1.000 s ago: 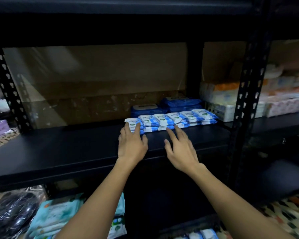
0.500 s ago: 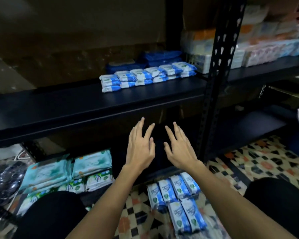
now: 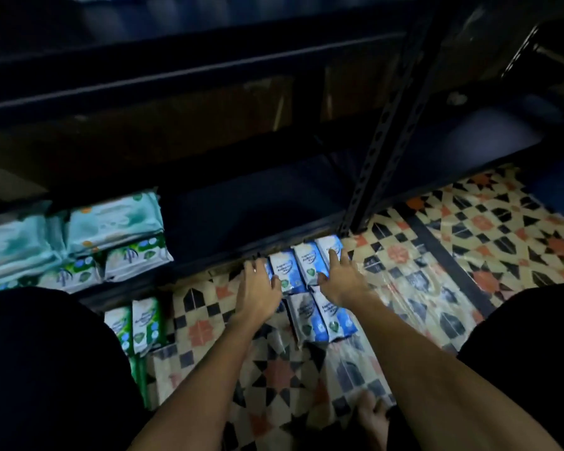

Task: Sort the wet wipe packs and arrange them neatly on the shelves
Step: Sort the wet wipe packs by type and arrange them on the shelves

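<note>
Head view, looking down at the floor in front of the rack. Blue wet wipe packs (image 3: 302, 281) lie on the patterned tile floor (image 3: 469, 255), just in front of the bottom shelf (image 3: 241, 203) edge, in two rows: one row by the shelf, another nearer the person. Left hand (image 3: 258, 288) sits on the left end of the far row, fingers spread over a pack and thumb against the next one; can't tell if it's a real clamp or just resting. Right hand (image 3: 341, 278) lies flat, fingers extended onto the rightmost pack of that row, thumb at the pack's near edge, not closed around anything. Pack print is blurry: "Antibacterial" is roughly legible running lengthwise, with a green shield logo near one end; brand name unreadable. Green-and-white packs (image 3: 140, 323) on the floor at left carry similar sideways text, not readable. On the bottom shelf at left, teal packs (image 3: 111, 219) are stacked on green-print white packs (image 3: 137, 258). Black perforated upright (image 3: 381, 138) meets the floor just right of the blue packs.
</note>
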